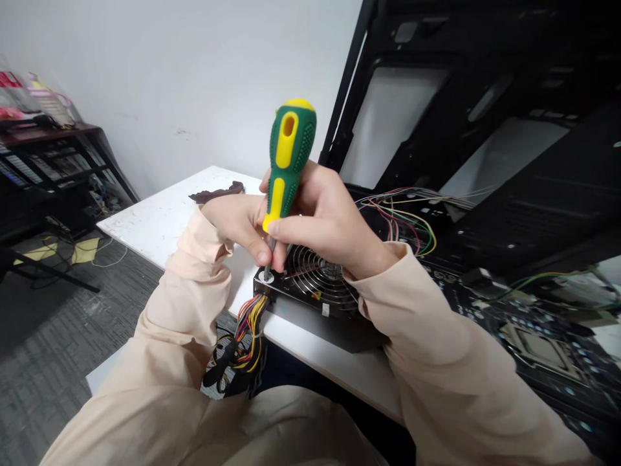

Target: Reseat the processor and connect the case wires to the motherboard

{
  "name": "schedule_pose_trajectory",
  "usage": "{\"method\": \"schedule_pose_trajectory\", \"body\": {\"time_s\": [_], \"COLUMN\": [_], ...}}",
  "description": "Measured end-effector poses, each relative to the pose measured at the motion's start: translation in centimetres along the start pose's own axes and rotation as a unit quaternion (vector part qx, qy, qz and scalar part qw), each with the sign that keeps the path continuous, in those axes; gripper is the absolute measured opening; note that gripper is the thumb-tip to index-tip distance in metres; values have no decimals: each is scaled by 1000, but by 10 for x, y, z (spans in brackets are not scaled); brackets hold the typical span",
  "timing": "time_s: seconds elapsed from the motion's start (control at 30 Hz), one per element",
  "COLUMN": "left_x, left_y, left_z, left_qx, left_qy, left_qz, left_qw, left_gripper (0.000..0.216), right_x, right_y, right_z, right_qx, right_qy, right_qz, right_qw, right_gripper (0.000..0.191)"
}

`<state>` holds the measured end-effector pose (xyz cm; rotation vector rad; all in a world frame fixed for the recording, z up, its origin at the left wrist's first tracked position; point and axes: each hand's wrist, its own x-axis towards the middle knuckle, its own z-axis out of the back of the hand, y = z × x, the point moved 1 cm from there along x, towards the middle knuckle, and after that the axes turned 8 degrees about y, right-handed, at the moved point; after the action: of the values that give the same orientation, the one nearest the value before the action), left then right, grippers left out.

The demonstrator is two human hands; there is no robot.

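Note:
A green and yellow screwdriver point(291, 145) stands almost upright, handle up, its tip at a round pale spot on the corner of a black computer power supply point(301, 291). My right hand point(334, 217) is closed round the handle's lower part, thumb along its base. From the other side my left hand point(240, 220) pinches the metal shaft low down, close to the corner; some of its fingers are hidden behind the screwdriver. A round wire fan grille point(315, 272) covers the power supply's top. A bundle of coloured cables point(252, 330) hangs from its near left side.
On the right stands an open black computer case point(466, 129), with loose thin wires point(412, 207) and a motherboard point(538, 349). A dark crumpled cloth point(218, 192) lies on the white table point(145, 223). A dark shelf point(53, 136) stands far left.

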<state>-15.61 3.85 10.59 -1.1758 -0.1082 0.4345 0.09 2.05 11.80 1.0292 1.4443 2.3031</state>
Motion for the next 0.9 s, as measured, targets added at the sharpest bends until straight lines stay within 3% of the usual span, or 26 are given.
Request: {"method": "schedule_pose_trajectory", "body": {"time_s": [0.53,0.9], "left_x": [-1,-2], "left_y": [-2,-9], "left_z": [-1,-5], "left_qx": [3,29], "left_qy": [-10,-20], "left_qz": [-2,0], "left_qw": [1000,999], "left_gripper": [29,26], "right_x": [-1,-2], "right_y": [-1,6], "right_z": [2,6], "right_qx": [-45,-10], "right_qy": [6,77], "right_qz": [13,-7], "right_qw": [999,997], "right_gripper": [22,28]}}
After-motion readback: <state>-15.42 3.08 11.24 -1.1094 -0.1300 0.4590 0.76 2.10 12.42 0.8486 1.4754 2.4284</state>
